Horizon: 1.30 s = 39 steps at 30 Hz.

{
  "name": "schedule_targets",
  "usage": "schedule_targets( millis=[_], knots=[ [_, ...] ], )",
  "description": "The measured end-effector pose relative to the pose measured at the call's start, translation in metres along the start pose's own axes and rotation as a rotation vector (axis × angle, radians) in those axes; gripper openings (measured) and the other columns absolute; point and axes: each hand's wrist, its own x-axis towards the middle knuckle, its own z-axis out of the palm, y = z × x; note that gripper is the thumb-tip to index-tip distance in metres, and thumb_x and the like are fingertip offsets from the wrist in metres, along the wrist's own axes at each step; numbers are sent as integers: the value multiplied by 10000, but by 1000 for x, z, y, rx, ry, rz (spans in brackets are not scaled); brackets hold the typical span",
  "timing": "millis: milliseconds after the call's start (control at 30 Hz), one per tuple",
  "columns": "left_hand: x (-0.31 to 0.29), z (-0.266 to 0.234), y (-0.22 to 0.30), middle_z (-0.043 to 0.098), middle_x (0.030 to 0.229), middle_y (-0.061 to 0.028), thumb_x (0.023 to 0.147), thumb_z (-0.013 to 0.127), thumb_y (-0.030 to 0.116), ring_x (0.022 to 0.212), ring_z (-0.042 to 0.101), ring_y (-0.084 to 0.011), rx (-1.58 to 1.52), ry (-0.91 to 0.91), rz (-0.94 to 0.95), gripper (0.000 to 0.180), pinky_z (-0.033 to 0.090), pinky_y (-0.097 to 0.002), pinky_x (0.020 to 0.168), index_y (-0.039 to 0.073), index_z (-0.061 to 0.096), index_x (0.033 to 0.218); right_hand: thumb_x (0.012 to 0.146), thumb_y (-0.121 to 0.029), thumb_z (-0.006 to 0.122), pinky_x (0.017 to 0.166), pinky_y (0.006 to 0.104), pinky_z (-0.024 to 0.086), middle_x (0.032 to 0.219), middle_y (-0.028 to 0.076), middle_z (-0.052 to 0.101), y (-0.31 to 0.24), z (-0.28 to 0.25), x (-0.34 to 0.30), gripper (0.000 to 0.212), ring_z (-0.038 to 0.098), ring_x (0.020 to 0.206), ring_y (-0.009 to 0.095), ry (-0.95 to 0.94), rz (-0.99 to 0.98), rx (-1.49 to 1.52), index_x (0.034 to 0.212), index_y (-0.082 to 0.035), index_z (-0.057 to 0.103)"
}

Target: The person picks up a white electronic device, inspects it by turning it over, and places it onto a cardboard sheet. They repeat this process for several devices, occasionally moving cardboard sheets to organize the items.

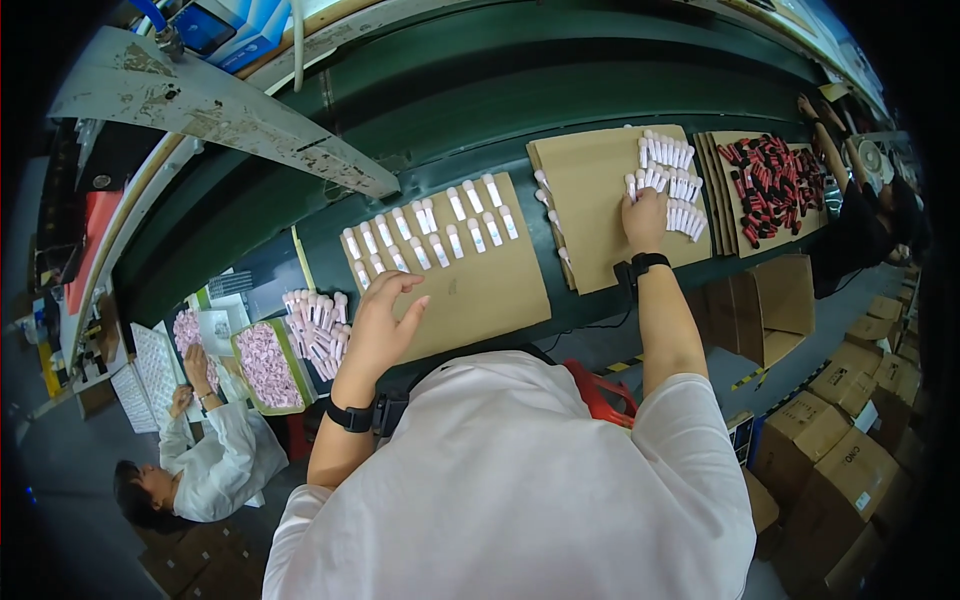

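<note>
My left hand [392, 312] is over the near left corner of a brown cardboard sheet [470, 300], fingers spread and nothing in them. On that sheet, small white tubes with pale pink caps [455, 240] lie in two slanting rows beyond the hand. My right hand [645, 215] reaches onto a second cardboard sheet [585, 200]. Its fingers are closed at the left end of a row, around a white tube [630, 184] that they partly cover. Close rows of similar tubes [665, 150] lie on the right part of this sheet.
Loose tubes [318, 330] are heaped at the left beside a green-rimmed bin of pink pieces [268, 365]. A co-worker in white [220, 455] works there. Red-and-black tubes [775, 190] cover cardboard at the right, near another person [870, 225]. A metal post [250, 120] crosses the upper left.
</note>
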Motion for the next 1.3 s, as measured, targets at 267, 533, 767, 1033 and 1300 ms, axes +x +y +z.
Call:
schedule_targets(
  millis=[267,533,767,1033,1300],
  knots=[
    [-4,-5,15,620,1024,-126,838,666,38,953,605,-233,-80,-15,-27,251,465,-316,867,-8,615,1080,810,-148,682,634,367,465,732,119,578,-87,-51,-59,184,578,724,278,-359,-225,603,938,-48,596],
    [5,-23,57,643,973,-108,861,679,93,936,621,-201,-331,2,21,250,485,-312,815,8,627,1090,748,0,715,607,260,431,855,58,584,-188,-179,-122,223,546,730,160,-332,-796,966,927,-44,589],
    [-13,-40,65,657,904,-79,855,688,79,869,617,-174,-420,59,101,205,477,-281,781,14,640,1044,734,21,725,672,280,445,893,82,599,-217,-218,-145,260,566,778,195,-447,-731,1166,959,-32,606],
    [-22,-56,70,659,894,-89,836,701,59,848,627,-200,-362,137,293,166,483,-295,769,18,643,986,735,16,734,693,296,444,881,93,619,-227,-221,-153,272,570,788,212,-382,-861,1189,978,-15,616],
    [-22,-62,66,652,899,-105,812,708,36,862,630,-258,-328,136,386,179,466,-383,922,13,637,974,733,11,744,683,298,444,862,94,621,-233,-226,-156,269,570,782,218,-350,-885,1160,970,-13,620]
  ],
)
